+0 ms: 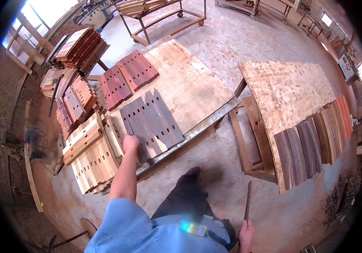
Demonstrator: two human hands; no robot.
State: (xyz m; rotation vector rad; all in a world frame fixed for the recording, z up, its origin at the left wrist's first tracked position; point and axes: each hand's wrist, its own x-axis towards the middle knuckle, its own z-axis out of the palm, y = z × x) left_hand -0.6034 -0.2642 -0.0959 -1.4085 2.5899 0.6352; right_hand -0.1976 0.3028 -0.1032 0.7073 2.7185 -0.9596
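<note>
My left hand is closed at the left edge of a row of dark grey-brown wooden slats, its fingers curled at the outermost slat and partly hidden. These slats lie side by side on a pale board-topped table and have small square slots. Low at my right side, my right hand grips a thin dark wooden slat, seen nearly edge-on and pointing up and away. Beyond the dark row lie two groups of reddish slotted slats.
Stacks of pale slotted slats and reddish boards stand left of the table. To the right, a second board-topped table carries a row of dark to orange slats. A wheeled metal cart with wood stands at the back.
</note>
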